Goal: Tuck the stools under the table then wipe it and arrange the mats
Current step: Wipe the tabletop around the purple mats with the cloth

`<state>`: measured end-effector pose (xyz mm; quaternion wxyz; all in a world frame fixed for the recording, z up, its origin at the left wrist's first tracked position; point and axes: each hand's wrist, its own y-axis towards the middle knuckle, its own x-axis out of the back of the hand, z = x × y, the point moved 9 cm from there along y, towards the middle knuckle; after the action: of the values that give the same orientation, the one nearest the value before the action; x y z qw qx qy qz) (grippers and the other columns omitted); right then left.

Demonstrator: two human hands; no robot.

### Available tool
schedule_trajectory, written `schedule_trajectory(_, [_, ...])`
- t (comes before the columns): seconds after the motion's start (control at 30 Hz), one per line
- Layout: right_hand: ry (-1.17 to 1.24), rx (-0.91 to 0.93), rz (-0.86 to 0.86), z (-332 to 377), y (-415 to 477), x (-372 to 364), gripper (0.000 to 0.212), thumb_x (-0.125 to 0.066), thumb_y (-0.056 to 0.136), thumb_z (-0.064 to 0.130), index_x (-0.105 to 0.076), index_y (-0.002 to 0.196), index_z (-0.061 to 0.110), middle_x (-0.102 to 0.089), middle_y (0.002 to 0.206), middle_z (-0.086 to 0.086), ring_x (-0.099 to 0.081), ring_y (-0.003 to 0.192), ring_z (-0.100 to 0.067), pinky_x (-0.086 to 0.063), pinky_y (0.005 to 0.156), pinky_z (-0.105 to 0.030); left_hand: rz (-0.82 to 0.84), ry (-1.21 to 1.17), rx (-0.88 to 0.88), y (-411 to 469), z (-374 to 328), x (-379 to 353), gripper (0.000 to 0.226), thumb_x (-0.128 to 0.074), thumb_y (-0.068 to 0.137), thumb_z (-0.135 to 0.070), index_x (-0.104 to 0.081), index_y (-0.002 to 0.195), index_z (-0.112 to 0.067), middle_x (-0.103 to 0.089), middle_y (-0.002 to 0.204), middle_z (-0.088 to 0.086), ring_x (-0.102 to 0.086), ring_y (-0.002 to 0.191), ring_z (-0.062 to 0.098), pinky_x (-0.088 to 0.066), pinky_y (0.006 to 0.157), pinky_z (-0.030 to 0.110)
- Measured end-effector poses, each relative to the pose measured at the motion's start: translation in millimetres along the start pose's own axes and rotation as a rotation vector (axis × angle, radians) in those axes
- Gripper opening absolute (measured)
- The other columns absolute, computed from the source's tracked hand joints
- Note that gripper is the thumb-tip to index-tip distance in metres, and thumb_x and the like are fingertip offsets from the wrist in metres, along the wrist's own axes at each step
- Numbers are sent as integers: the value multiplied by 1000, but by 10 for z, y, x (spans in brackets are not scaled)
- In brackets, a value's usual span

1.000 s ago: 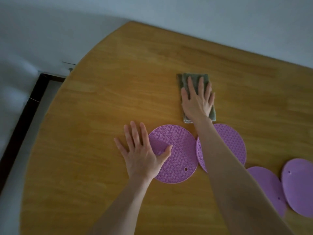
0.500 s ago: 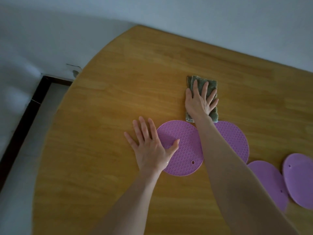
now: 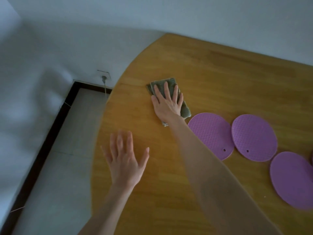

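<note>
The right hand (image 3: 166, 106) presses flat, fingers spread, on the grey-green cloth (image 3: 171, 82) near the wooden table (image 3: 220, 73)'s curved left edge, the cloth's long axis following the forearm. The left hand (image 3: 125, 160), spread and holding nothing, lies nearer that edge. The purple mats (image 3: 211, 133) lie to the cloth's right.

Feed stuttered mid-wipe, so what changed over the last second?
The right hand slid the cloth leftward, towards the curved edge of the table. The left hand came off the nearest mat and moved left over bare wood. Unchanged: right palm flat on the cloth, mats in their row.
</note>
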<state>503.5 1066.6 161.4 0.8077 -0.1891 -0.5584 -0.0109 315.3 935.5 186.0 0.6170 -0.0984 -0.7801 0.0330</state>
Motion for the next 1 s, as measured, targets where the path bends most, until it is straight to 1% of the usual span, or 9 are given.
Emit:
schedule_trajectory(0.13, [-44, 101, 17, 357, -430, -218, 52, -9, 97, 53, -1, 148, 43, 15, 158, 6, 24, 141, -29, 24, 105, -44, 41, 14, 39, -290, 343, 26, 88, -10, 82, -73, -21, 150, -17, -14, 158, 13, -4, 146, 30, 2, 116, 52])
schedule_trajectory(0.27, [-58, 167, 40, 466, -838, -396, 51, -6, 97, 54, 0, 147, 45, 15, 158, 8, 25, 141, -26, 25, 105, -42, 67, 19, 45, -546, 468, -2, 88, -8, 82, -72, -19, 150, -17, -11, 158, 13, -2, 146, 30, 3, 117, 49])
schedule_trajectory(0.33, [-53, 187, 46, 456, -1029, -460, 51, -5, 97, 55, 0, 147, 47, 15, 158, 10, 25, 142, -25, 24, 107, -42, 86, 35, 40, -682, 484, -42, 88, -6, 82, -71, -17, 150, -17, -9, 158, 13, -1, 146, 30, 3, 117, 48])
schedule_trajectory(0.47, [-75, 213, 37, 387, -1402, -554, 51, -2, 96, 55, 1, 146, 47, 15, 158, 10, 24, 142, -23, 22, 109, -42, 86, 21, 33, -845, 440, -89, 85, -11, 84, -68, -22, 149, -15, -15, 157, 16, -8, 145, 33, 0, 117, 48])
schedule_trajectory(0.6, [-86, 223, 21, 269, -1756, -608, 53, 0, 94, 56, 0, 146, 48, 13, 157, 12, 22, 143, -21, 27, 106, -37, 54, 12, 38, -866, 444, -108, 83, -13, 85, -66, -26, 149, -14, -18, 156, 16, -11, 144, 35, -3, 117, 49])
schedule_trajectory(0.73, [-69, 223, 30, 115, -2043, -632, 54, 3, 93, 57, -2, 146, 48, 20, 152, 17, 28, 139, -15, 32, 103, -32, 16, -18, 25, -876, 465, -115, 82, -15, 85, -67, -24, 149, -16, -14, 157, 14, -7, 145, 32, 1, 117, 46])
schedule_trajectory(0.87, [-58, 239, 48, -32, -2351, -669, 54, 3, 93, 56, -2, 146, 48, 21, 151, 18, 35, 135, -12, 29, 106, -34, 5, -132, 36, -893, 503, -103, 75, -21, 87, -63, -25, 149, -20, -9, 159, 7, 1, 146, 24, 9, 116, 38])
schedule_trajectory(0.93, [-61, 244, 55, -112, -2536, -681, 54, 4, 93, 56, -2, 146, 49, 20, 152, 17, 33, 137, -13, 26, 109, -36, -15, -172, 50, -907, 518, -55, 69, -22, 90, -59, -31, 147, -20, -16, 158, 8, -4, 146, 23, 4, 117, 39])
schedule_trajectory(1.0, [-45, 257, 59, -163, -2712, -687, 54, 3, 93, 56, -5, 146, 48, 16, 154, 17, 28, 140, -14, 22, 112, -38, -45, -190, 51, -931, 481, 3, 60, -29, 95, -51, -41, 142, -17, -28, 154, 10, -14, 144, 26, -6, 118, 45])
